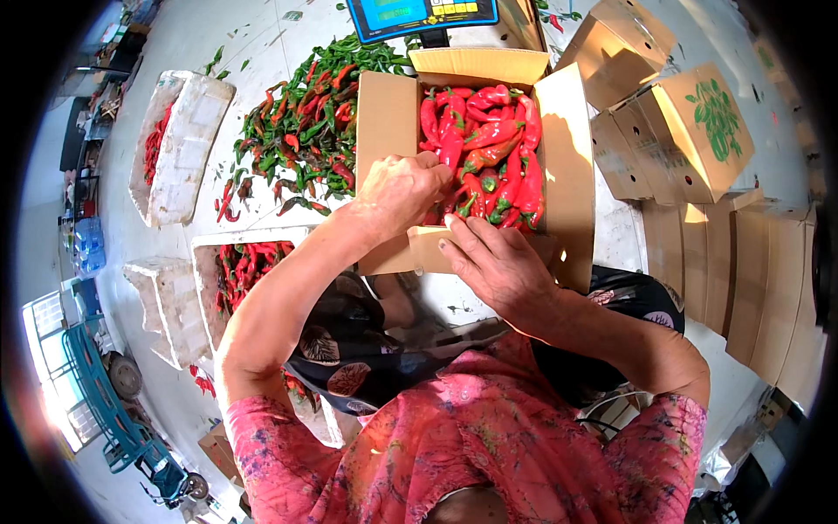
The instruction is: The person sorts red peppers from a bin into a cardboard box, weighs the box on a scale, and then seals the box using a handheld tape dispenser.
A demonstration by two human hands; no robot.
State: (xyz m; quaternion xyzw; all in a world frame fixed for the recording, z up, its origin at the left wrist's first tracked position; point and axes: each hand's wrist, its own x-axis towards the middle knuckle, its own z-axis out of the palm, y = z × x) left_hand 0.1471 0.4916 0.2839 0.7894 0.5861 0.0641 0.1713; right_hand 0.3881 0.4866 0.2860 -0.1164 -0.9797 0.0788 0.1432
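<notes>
Before me stands an open cardboard box with its flaps spread outward. Glossy red chili peppers with green stems fill it, lying in several directions. My left hand reaches over the box's near left corner, fingers curled down against the peppers. Whether a pepper is pinched there is hidden by the fingers. At the near edge, my right hand lies over the front flap, fingers spread and tips close to the pepper stems. It holds nothing that I can see.
A digital scale display rises behind the box. Left lies a heap of green and red peppers on the floor, with foam crates of red peppers beyond. Cardboard boxes crowd the right. A teal cargo tricycle stands far left.
</notes>
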